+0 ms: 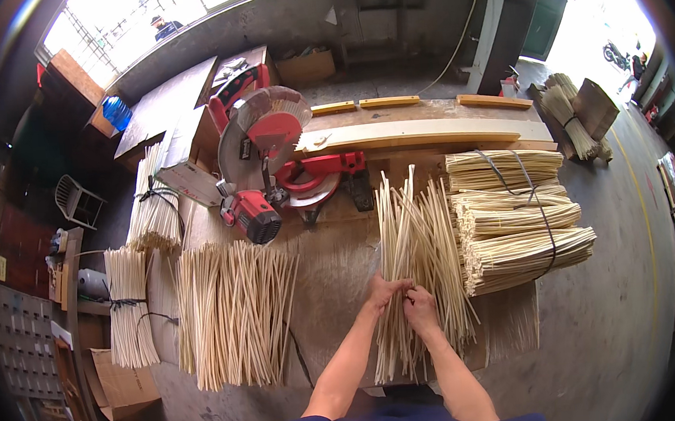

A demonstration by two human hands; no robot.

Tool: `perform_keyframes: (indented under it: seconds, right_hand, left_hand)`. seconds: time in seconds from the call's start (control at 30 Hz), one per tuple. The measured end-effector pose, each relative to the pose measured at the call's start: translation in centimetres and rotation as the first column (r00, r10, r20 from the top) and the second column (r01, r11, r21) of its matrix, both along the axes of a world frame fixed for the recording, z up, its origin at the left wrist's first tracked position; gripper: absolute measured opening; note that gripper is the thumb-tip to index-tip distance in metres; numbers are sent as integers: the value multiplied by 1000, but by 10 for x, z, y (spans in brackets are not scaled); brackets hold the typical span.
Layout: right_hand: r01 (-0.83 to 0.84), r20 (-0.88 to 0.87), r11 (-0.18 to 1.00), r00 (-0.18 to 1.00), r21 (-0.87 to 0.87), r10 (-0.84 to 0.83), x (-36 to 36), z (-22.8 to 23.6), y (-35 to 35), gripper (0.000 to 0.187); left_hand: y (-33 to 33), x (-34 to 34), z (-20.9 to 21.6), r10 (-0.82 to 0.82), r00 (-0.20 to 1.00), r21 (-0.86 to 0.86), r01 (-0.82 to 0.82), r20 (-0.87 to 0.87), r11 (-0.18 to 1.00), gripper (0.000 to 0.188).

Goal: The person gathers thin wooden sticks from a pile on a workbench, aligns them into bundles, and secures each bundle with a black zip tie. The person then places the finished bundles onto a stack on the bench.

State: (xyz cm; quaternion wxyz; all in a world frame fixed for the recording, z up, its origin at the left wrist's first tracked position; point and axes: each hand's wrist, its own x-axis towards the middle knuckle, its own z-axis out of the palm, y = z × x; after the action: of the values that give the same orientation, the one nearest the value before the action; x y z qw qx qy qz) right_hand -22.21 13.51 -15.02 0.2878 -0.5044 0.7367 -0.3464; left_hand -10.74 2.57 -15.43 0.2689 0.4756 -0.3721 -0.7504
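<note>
A loose heap of long, thin pale wooden sticks lies lengthwise in front of me on the workbench. My left hand is closed round some sticks on the heap's left side, its thumb toward the right hand. Right beside it, my right hand is curled with the fingers bent in, also gripping sticks. Its fingertips are partly hidden, so how many sticks it has cannot be made out. A few sticks stand out beyond the far end of the heap.
A red mitre saw stands at the bench's back. Strapped stick bundles are stacked on the right; a wide loose pile lies left, beside tied bundles. A long white board runs along the back. A cardboard box is lower left.
</note>
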Motion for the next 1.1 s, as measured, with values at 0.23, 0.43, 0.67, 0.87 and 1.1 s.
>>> perform_keyframes:
  seconds: [0.23,0.43,0.67,0.87,1.1]
  right_hand:
    - [273,662,960,710,56,-241,6,0,-9,19]
    - [188,743,959,606,210,-282,-7,12,-5,47]
    - [-30,870,905,266,-424,416,-13,151,-65,125]
    - [375,705,835,-454,-403,545,-59,186,-100,80]
    - [502,878,861,-371,-83,301,-71,153,-73,58]
  left_hand:
    - [-12,10,14,-32,999,18,32,-29,999,61]
    - [1,26,61,32,944,-454,129,330,882,64]
    - [46,66,144,-82,987,-585,150,141,797,51]
    - [79,131,150,-28,989,-544,102,142,833,46]
    - [103,184,151,91,992,-493,-36,88,869,49]
